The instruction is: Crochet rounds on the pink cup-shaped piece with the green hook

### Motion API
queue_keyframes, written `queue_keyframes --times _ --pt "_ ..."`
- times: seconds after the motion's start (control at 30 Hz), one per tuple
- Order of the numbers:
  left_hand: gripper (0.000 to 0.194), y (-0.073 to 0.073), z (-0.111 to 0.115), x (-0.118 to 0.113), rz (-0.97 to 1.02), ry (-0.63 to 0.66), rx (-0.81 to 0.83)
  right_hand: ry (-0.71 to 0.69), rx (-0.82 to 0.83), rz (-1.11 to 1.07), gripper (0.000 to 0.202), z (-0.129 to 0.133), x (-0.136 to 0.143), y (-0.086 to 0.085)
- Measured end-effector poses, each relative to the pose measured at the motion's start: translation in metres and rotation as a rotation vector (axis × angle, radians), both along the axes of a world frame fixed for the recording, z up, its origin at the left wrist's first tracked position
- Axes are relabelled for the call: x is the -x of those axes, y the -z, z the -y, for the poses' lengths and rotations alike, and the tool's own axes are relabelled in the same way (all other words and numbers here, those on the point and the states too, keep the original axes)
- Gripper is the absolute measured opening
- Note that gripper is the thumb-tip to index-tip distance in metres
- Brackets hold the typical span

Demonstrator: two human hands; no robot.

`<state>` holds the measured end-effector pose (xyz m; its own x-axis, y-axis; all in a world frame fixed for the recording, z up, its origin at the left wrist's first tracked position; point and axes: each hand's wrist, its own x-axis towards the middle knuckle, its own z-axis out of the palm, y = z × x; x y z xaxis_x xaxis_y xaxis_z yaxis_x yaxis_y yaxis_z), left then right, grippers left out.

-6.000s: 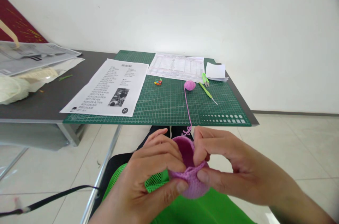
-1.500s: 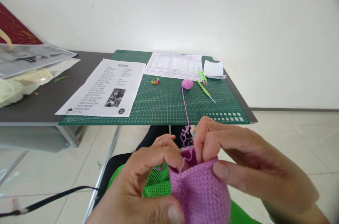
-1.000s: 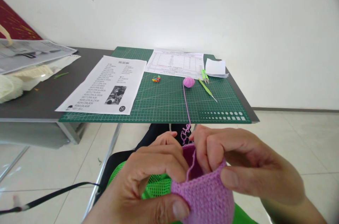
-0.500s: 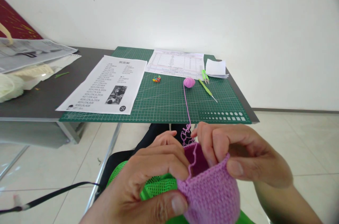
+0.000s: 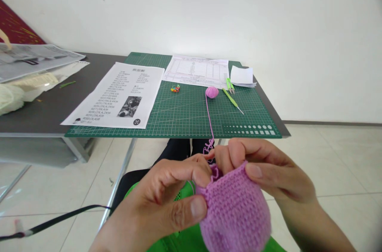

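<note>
Between my two hands is a purple crocheted cup-shaped piece (image 5: 235, 212), held over my lap with its rim upward. My left hand (image 5: 167, 200) pinches the rim's left side between thumb and fingers. On the right part of the rim, my right hand (image 5: 262, 168) grips with its thumb outside and fingers over the opening. Loose purple yarn (image 5: 209, 125) runs from the piece, kinked near the table edge, up to a small yarn ball (image 5: 211, 92). Most of the opening is hidden behind my fingers.
On the green cutting mat (image 5: 185, 121) lie a green-handled crochet hook (image 5: 231, 99), green thread snips (image 5: 229, 85), colourful stitch markers (image 5: 175, 89), a printed pattern sheet (image 5: 113, 93), a form (image 5: 195, 71) and small white papers (image 5: 242, 76). Pale yarn (image 5: 10, 99) sits far left.
The crocheted piece has tilted, showing more of its outer wall and less of its opening. My right hand has shifted slightly left, nearer my left hand.
</note>
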<state>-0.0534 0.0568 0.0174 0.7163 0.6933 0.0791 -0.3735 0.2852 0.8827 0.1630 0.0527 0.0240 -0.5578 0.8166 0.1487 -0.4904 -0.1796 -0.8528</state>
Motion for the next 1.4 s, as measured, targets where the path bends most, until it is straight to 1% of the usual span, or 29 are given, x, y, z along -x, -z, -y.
queue_keyframes --times 0.13,0.2,0.27,0.37,0.43,0.5,0.7,0.8,0.9,0.93,1.0,1.1,1.17,1.23,1.4 --pt "0.016 0.002 0.002 -0.003 0.041 0.007 0.080 0.019 0.015 -0.007 0.018 0.001 0.005 0.001" --pt "0.019 0.002 0.002 -0.003 0.021 0.019 0.100 0.049 0.025 0.011 0.017 0.002 0.005 0.001" --pt "0.018 0.002 0.002 -0.004 -0.028 0.011 0.036 0.077 0.022 0.029 0.015 0.005 0.004 0.000" --pt "0.015 0.001 -0.001 -0.006 -0.098 -0.072 -0.170 0.090 -0.005 0.050 0.011 0.007 0.001 -0.003" --pt "0.013 0.000 -0.003 -0.006 -0.108 -0.125 -0.259 0.087 -0.030 0.060 0.010 0.007 0.000 -0.005" --pt "0.012 -0.001 -0.005 -0.006 -0.103 -0.143 -0.289 0.086 -0.055 0.061 0.011 0.006 0.000 -0.004" --pt "0.013 -0.003 -0.003 -0.004 -0.116 -0.163 -0.290 0.070 -0.108 0.088 0.015 0.004 -0.003 0.001" --pt "0.011 -0.004 -0.001 -0.003 -0.137 -0.140 -0.295 0.033 -0.149 0.205 0.011 0.003 -0.012 -0.008" --pt "0.008 -0.006 0.000 -0.003 -0.184 -0.107 -0.347 -0.079 -0.231 0.448 0.021 0.000 -0.019 -0.026" --pt "0.008 -0.007 0.000 -0.003 -0.204 -0.103 -0.380 -0.096 -0.270 0.527 0.022 -0.001 -0.020 -0.032" --pt "0.010 -0.009 -0.002 -0.002 -0.255 -0.104 -0.457 -0.077 -0.367 0.618 0.017 -0.004 -0.023 -0.041" --pt "0.011 -0.013 -0.006 -0.001 -0.335 -0.084 -0.619 -0.042 -0.528 0.635 0.010 -0.007 -0.026 -0.049" --pt "0.010 -0.016 -0.008 -0.001 -0.353 -0.092 -0.751 -0.034 -0.544 0.624 0.009 -0.007 -0.029 -0.051" --pt "0.009 -0.017 -0.010 -0.001 -0.346 -0.135 -0.856 -0.006 -0.535 0.626 0.011 -0.007 -0.033 -0.053" --pt "0.011 -0.015 -0.011 -0.002 -0.288 -0.262 -0.945 0.034 -0.611 0.628 0.014 -0.006 -0.040 -0.058"
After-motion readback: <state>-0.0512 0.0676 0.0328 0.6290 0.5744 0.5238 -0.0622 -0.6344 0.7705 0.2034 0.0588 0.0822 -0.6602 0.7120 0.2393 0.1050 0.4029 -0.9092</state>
